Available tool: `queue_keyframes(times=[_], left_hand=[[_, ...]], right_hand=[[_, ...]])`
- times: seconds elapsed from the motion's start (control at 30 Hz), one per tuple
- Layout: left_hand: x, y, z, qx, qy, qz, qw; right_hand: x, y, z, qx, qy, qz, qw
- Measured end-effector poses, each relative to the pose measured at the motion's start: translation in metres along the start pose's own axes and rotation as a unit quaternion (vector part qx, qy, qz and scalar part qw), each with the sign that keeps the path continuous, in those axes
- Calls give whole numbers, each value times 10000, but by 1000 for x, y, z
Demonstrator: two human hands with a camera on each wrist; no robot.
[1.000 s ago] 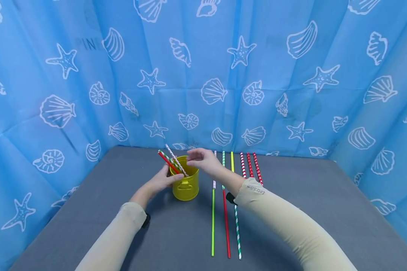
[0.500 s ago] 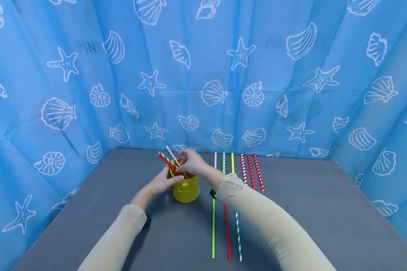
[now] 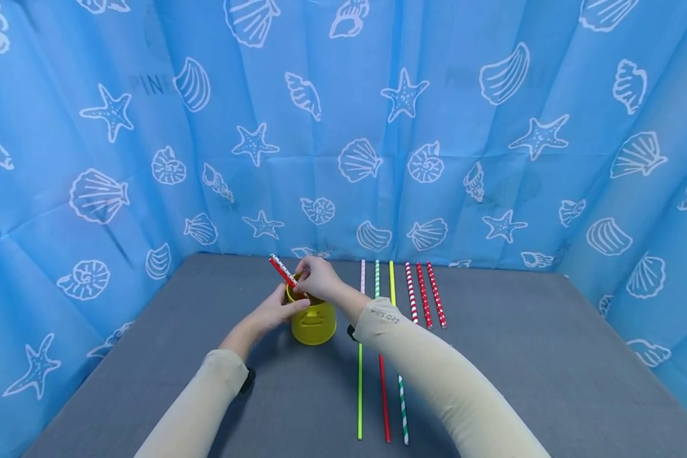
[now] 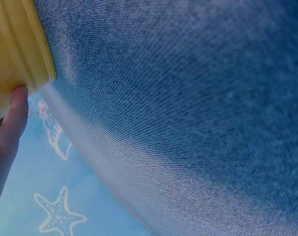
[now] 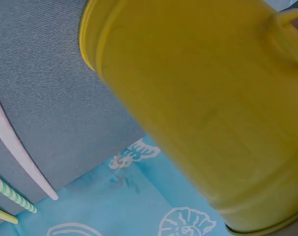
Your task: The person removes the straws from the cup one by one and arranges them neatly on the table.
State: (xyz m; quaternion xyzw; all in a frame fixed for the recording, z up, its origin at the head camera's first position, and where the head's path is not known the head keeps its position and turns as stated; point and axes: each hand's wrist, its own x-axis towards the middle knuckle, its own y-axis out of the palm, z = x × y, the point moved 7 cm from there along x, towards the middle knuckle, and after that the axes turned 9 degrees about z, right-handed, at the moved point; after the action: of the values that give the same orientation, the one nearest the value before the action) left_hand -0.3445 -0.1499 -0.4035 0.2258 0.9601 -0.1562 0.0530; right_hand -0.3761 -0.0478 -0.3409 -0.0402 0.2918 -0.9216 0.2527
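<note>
A small yellow bucket [image 3: 315, 323] stands on the grey table [image 3: 521, 356]. My left hand [image 3: 280, 306] grips its left side, thumb across the front; in the left wrist view a fingertip [image 4: 14, 115] lies against the bucket [image 4: 14, 49]. My right hand [image 3: 312, 280] hovers over the bucket's mouth, fingers curled round the straws [image 3: 282, 269] that lean out to the upper left. The bucket [image 5: 203, 108] fills the right wrist view. How the fingertips sit on the straws is hidden.
Right of the bucket, several straws lie in a row on the table: a long green one [image 3: 359, 388], a red one [image 3: 384, 401], a green-striped one [image 3: 402, 410] and three red-striped ones [image 3: 423, 296]. Blue shell-print cloth [image 3: 435, 127] walls the table.
My right hand has moved left and down onto the bucket's mouth. The dotted white straw, which stood apart, is now gathered with the others. The left hand has stayed on the bucket.
</note>
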Motion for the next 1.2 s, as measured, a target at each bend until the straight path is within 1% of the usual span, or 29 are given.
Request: queue_keyframes(times=[0.13,0.27,0.33,0.43,0.57,0.73,0.93,1.1,1.2], left_hand=[[1,1,3,49,19,-36,10000],[1,1,4,15,3,-58,10000],[1,1,3,11,12,-62,10000],[1,2,2,-60,122,-42,9999],[2,1,0,-140,288,-5,9995],[2,-1,-1,-125,294,-43,9995],[3,0,-3,-125,307,-68,9994],[3,-1,-2,-109,338,-146,9993],[3,-1,0,-98,315,-156,9993]], right_hand=[[-2,0,1,38,-100,-10,9999],[-4,-2,1,61,-291,-110,9995],[-6,-5,2,74,-440,-220,9988],[-10,-11,4,122,-727,-411,9964],[-17,-24,8,337,-1156,-738,9900],[-28,-44,12,640,-1706,-1212,9758],[-46,-71,17,997,-2220,-1733,9543],[-59,-91,16,1416,-2419,-2188,9347],[-65,-101,11,1682,-2414,-2361,9261]])
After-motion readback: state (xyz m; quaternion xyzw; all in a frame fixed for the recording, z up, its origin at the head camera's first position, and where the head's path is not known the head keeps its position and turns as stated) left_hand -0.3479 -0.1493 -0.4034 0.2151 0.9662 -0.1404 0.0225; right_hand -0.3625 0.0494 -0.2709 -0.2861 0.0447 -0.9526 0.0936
